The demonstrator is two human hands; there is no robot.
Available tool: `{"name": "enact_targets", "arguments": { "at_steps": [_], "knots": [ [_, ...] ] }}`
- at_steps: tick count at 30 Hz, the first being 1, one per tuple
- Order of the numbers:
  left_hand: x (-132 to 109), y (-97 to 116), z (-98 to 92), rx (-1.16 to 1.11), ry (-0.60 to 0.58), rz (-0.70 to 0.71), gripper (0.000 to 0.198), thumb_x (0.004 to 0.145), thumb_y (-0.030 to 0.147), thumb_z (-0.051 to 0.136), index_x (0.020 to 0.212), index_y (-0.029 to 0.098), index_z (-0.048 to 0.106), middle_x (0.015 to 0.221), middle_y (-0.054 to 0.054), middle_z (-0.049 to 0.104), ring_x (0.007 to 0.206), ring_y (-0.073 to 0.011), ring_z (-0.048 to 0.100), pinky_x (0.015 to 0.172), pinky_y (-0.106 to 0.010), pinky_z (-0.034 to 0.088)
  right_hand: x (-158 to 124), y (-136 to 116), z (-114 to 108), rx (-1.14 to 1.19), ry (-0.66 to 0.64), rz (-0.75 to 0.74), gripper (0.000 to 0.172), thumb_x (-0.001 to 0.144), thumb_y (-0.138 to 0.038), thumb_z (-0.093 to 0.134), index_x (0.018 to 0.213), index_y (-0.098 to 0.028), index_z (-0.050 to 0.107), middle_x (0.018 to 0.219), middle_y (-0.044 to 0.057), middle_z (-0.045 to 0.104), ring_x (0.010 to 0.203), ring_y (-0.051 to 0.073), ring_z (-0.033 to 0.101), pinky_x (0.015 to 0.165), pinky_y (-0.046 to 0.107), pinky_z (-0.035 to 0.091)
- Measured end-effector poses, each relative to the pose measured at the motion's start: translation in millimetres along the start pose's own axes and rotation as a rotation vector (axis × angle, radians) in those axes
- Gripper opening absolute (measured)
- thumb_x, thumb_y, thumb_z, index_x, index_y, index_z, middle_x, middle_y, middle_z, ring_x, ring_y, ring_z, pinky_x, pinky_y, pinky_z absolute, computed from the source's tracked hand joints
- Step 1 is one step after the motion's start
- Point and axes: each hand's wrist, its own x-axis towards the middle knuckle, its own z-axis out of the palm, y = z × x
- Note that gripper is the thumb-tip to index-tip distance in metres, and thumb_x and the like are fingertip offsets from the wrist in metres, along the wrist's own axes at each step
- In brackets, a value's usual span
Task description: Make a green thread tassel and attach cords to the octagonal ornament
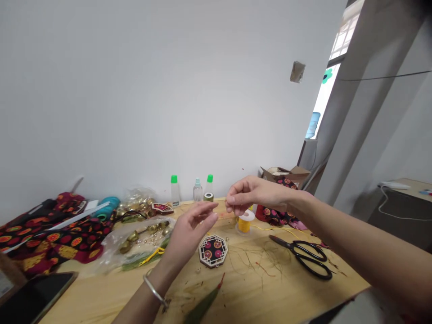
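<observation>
My left hand (pixel 194 229) hovers over the wooden table (pixel 283 292), fingers apart and holding nothing visible. To its right and slightly higher, my right hand (pixel 249 193) has its fingertips pinched together; whatever is between them is too small to make out. The two hands do not touch. Below them lies an octagonal framed ornament (pixel 213 251) with patterned dark fabric. A spool of yellow thread (pixel 245 222) stands just under my right hand. Nearer the front edge is a green tassel (pixel 204 306) with a red tip.
Black-handled scissors (pixel 303 254) lie on the right among loose threads. Green-capped bottles (pixel 175 191) stand by the wall. A plastic bag with brass bells (pixel 135 240), patterned fabric (pixel 64 238) and a phone (pixel 37 297) are on the left. A cardboard box (pixel 299 175) sits at the back right.
</observation>
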Motion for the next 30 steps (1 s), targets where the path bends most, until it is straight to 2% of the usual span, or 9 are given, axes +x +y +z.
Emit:
{"name": "enact_targets", "arguments": {
  "at_steps": [2,5,10,13,21,24,28,30],
  "knots": [
    [4.4,16.2,5.2,-0.04,-0.031,-0.01,0.028,0.067,0.033,0.059,0.09,0.018,0.064,0.101,-0.007,0.059,0.087,-0.0182,0.057,0.077,-0.03,0.046,0.5,0.0,5.1,0.015,-0.02,0.005,0.012,0.073,-0.025,0.058,0.071,-0.015,0.064,0.065,0.0,0.063,0.057,0.007,0.055,0.056,0.019,0.043],
    [5.9,25.5,11.1,-0.035,-0.014,-0.013,0.025,0.064,0.033,0.062,0.083,0.016,0.066,0.101,-0.007,0.058,0.086,-0.0182,0.057,0.077,-0.031,0.046,0.8,3.8,10.2,0.053,-0.019,0.008,0.013,0.074,-0.027,0.058,0.071,-0.016,0.064,0.06,-0.001,0.062,0.057,0.007,0.057,0.056,0.019,0.043],
    [1.6,18.9,10.6,0.032,0.082,0.011,0.02,0.062,0.031,0.064,0.075,0.016,0.068,0.092,-0.006,0.061,0.084,-0.0171,0.056,0.077,-0.03,0.045,-1.6,11.0,17.1,0.083,-0.012,0.037,0.018,0.075,-0.032,0.056,0.072,-0.017,0.064,0.068,0.0,0.063,0.057,0.006,0.056,0.057,0.019,0.044],
    [0.1,16.3,7.0,0.067,0.126,-0.013,0.015,0.059,0.03,0.066,0.063,0.015,0.068,0.084,-0.006,0.062,0.08,-0.0169,0.057,0.077,-0.031,0.043,-2.8,14.9,20.2,0.081,-0.022,0.031,0.024,0.077,-0.035,0.053,0.07,-0.015,0.064,0.063,0.0,0.061,0.055,0.005,0.055,0.055,0.017,0.043],
    [2.3,22.5,3.4,0.146,0.045,-0.089,0.015,0.057,0.029,0.066,0.052,0.014,0.066,0.076,-0.006,0.064,0.072,-0.0164,0.058,0.07,-0.03,0.043,-4.0,22.4,19.6,0.074,-0.058,0.019,0.031,0.076,-0.04,0.051,0.071,-0.012,0.064,0.066,0.003,0.062,0.054,0.006,0.054,0.056,0.02,0.043],
    [1.7,24.1,3.4,0.201,0.027,-0.076,0.018,0.059,0.03,0.065,0.05,0.015,0.063,0.076,-0.005,0.064,0.071,-0.0166,0.058,0.069,-0.03,0.043,-4.5,24.3,23.2,0.07,-0.01,-0.005,0.03,0.075,-0.038,0.053,0.067,-0.012,0.064,0.059,0.0,0.059,0.047,0.004,0.048,0.049,0.017,0.038],
    [-8.3,20.6,-0.1,0.35,0.034,0.011,0.022,0.062,0.035,0.062,0.049,0.018,0.061,0.077,-0.004,0.064,0.075,-0.0179,0.058,0.073,-0.033,0.041,-1.9,37.8,40.2,0.056,0.16,-0.072,0.029,0.071,-0.036,0.058,0.053,-0.012,0.057,0.044,-0.006,0.046,0.038,0.002,0.029,0.037,0.017,0.021],
    [-17.2,14.4,-2.3,0.391,0.013,0.023,0.022,0.064,0.035,0.061,0.05,0.018,0.061,0.077,-0.003,0.065,0.073,-0.0176,0.058,0.072,-0.033,0.042,0.9,50.9,51.0,0.101,0.198,-0.079,0.026,0.07,-0.035,0.058,0.057,-0.013,0.057,0.044,-0.007,0.045,0.038,0.003,0.029,0.038,0.017,0.02]
  ]
}}
